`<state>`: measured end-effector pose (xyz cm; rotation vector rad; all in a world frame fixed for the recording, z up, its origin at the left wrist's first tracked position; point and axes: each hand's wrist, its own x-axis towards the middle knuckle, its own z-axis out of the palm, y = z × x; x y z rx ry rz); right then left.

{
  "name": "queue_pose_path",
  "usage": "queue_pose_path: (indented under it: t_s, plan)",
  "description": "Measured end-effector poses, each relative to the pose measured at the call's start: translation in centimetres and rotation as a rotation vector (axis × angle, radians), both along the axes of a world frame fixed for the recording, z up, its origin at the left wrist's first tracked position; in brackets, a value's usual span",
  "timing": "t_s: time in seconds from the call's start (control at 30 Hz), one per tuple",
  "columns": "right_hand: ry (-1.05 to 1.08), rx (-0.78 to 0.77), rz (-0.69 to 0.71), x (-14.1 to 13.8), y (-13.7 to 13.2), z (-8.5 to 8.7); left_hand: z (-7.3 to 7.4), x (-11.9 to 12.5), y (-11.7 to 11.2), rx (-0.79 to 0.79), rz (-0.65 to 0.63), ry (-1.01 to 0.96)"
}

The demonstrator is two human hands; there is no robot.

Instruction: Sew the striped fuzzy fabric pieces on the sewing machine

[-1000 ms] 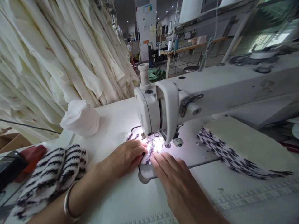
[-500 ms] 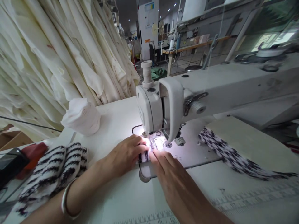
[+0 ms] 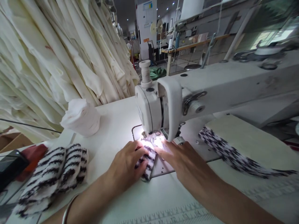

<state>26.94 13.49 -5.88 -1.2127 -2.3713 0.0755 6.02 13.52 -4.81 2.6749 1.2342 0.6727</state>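
A small black-and-white striped plush fabric piece (image 3: 150, 165) lies under the lit needle area of a white sewing machine (image 3: 150, 107), its lower end reaching toward me. My left hand (image 3: 127, 163) grips its left side, the fingers bent over it and the thumb lower down. On the right, my right hand (image 3: 183, 158) rests on the metal plate with fingers stretched out and apart. Its index fingertip is close to the fabric's right edge; whether it touches is unclear. The needle and presser foot are partly lost in the glare.
Folded striped plush pieces (image 3: 51, 174) lie at the left, near a white cloth roll (image 3: 80, 118). A stack of pale-backed plush pieces (image 3: 249, 143) sits at the right. Cream fabric (image 3: 58, 46) hangs behind the table. Ruler markings (image 3: 173, 214) run along the front.
The striped piece now shows more, extending toward me from the needle area. My right hand has moved right and spread its fingers; my left hand has shifted slightly lower on the fabric.
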Motion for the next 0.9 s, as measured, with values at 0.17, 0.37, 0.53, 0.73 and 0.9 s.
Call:
queue_pose_path:
  t_s: [0.17, 0.37, 0.53, 0.73, 0.9]
  plan:
    - [-0.032, 0.136, -0.027, -0.9, -1.4, -0.3, -0.5, 1.3, -0.8, 0.115, 0.108, 0.048]
    - [-0.024, 0.086, -0.050, -1.3, -2.7, -1.4, -0.4, 1.1, -1.1, 0.039, 0.056, -0.007]
    - [-0.049, 0.042, -0.038, -0.3, -0.9, -0.7, -1.3, 2.9, -1.9, 0.128, 0.193, 0.065]
    - [-0.062, 0.041, -0.022, 0.7, -1.7, -0.1, 0.5, 2.3, -1.6, 0.109, 0.078, 0.008]
    - [0.044, 0.138, -0.097, 2.0, -3.6, -1.2, 0.9, 1.3, -1.4, 0.038, -0.130, -0.004]
